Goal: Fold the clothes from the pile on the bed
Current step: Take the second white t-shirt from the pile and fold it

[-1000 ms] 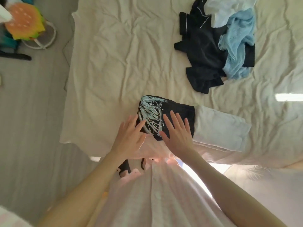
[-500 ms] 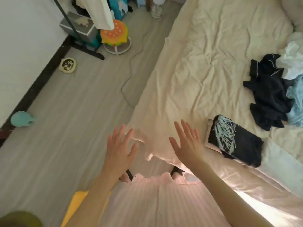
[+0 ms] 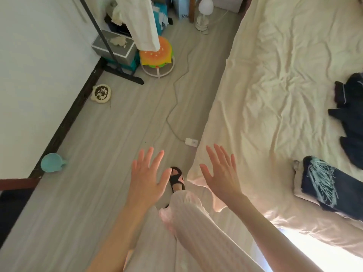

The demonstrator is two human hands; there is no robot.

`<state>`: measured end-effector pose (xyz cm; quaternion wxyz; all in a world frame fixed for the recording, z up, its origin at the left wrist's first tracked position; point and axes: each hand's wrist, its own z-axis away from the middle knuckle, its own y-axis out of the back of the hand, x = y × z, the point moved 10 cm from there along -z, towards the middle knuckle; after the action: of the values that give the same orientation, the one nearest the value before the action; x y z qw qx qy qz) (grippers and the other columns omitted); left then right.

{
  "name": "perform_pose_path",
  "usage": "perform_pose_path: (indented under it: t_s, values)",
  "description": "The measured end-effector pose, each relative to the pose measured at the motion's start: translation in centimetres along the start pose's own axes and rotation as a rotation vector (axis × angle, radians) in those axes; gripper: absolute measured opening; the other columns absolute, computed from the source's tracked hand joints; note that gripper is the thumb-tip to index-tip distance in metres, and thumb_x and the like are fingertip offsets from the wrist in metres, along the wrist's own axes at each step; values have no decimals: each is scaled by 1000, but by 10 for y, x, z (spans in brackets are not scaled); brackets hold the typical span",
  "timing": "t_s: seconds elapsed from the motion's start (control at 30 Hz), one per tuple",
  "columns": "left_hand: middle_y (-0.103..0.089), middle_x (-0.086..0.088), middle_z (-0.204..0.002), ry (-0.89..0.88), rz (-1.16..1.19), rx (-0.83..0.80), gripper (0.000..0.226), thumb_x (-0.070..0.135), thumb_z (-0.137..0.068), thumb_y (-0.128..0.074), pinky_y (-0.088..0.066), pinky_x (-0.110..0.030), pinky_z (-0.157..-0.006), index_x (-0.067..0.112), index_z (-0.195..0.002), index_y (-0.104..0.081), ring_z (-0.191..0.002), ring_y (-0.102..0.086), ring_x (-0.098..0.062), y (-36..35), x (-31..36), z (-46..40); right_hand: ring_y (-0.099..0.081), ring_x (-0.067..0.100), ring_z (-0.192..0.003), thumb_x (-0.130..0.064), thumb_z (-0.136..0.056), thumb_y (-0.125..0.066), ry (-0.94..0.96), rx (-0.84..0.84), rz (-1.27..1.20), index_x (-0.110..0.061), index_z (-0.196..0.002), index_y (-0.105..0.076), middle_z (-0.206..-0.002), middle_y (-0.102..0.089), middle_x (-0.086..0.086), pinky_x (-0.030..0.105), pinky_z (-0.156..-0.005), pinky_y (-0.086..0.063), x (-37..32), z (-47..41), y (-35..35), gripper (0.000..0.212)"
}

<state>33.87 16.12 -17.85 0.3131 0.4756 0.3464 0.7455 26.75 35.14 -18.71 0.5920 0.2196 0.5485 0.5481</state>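
a dark printed garment (image 3: 326, 185) lies folded at the near edge of the bed (image 3: 275, 79), so one piece looks done. the dark pile (image 3: 349, 112) farther back remains unfolded. the left hand (image 3: 146, 179) and right hand (image 3: 221, 175) hover spread and empty over the floor (image 3: 110, 154). no writing is readable.

- Pale grey wood-look floor (image 3: 110, 173) under me, dark skirting along the white wall (image 3: 29, 65) on my left.
- Black clothes rack (image 3: 110, 50) near a burger-shaped stool (image 3: 156, 54).
- Pet food bowl (image 3: 101, 93), teal cup (image 3: 52, 162) by the skirting.
- White cable runs to a power strip (image 3: 191, 142) beside my cream-sheeted bed (image 3: 275, 85).
- Bright light on the bed's near edge.
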Motion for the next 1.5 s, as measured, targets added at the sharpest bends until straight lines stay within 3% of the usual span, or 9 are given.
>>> perform_pose_path:
  t_s: [0.23, 0.37, 0.53, 0.7, 0.93, 1.23, 1.5]
  values:
    - [-12, -2, -157, -95, -73, -47, 56, 46, -95, -40, -2, -40, -117, 28, -146, -26, -146, 2, -21, 54, 2, -138, -3, 19, -147, -40, -99, -36, -86, 60, -48, -24, -151, -15, -159, -11, 3, 42, -118, 4, -20, -118, 31, 58]
    - [-7, 3, -158, -186, -103, -64, 58, 51, -94, -32, 1, -36, -117, 32, -147, -20, -145, 6, -14, 95, 33, -218, 0, 17, -147, -40, -99, -36, -114, 129, -82, -24, -151, -14, -159, -11, 3, 41, -119, 5, -28, -178, 74, 58]
    - [-12, 3, -157, -322, -97, -78, 56, 50, -94, -36, -2, -37, -117, 32, -146, -25, -145, 3, -14, 123, 74, -301, -1, 18, -147, -41, -99, -37, -212, 220, -110, -24, -150, -17, -158, -13, 2, 38, -117, 8, -22, -232, 117, 58]
    - [-11, 1, -158, -500, -199, -184, 56, 48, -95, -36, 1, -32, -114, 29, -147, -25, -145, 3, -18, 118, 104, -385, -5, 20, -147, -39, -98, -39, -350, 310, -105, -22, -150, -22, -158, -16, 4, 39, -116, 8, -4, -284, 142, 57]
    - [-14, -4, -157, -849, -360, -313, 57, 47, -96, -39, -7, -43, -118, 25, -147, -26, -146, -2, -22, 132, 176, -509, -3, 20, -147, -41, -98, -39, -665, 460, -114, -24, -150, -21, -158, -14, 4, 40, -117, 8, 26, -343, 180, 57]
    - [-1, 2, -158, -1110, -514, -549, 60, 51, -95, -29, 9, -35, -115, 31, -149, -13, -144, 12, -15, 74, 266, -577, -7, 25, -147, -39, -97, -43, -1016, 570, -216, -20, -149, -25, -157, -19, 8, 45, -118, 0, 78, -351, 202, 59]
    - [0, 2, -158, -1310, -582, -694, 59, 48, -96, -33, 12, -32, -113, 32, -149, -11, -142, 16, -12, -24, 389, -609, -15, 28, -145, -37, -96, -48, -1247, 638, -228, -17, -147, -30, -155, -24, 11, 47, -117, -4, 197, -345, 229, 57]
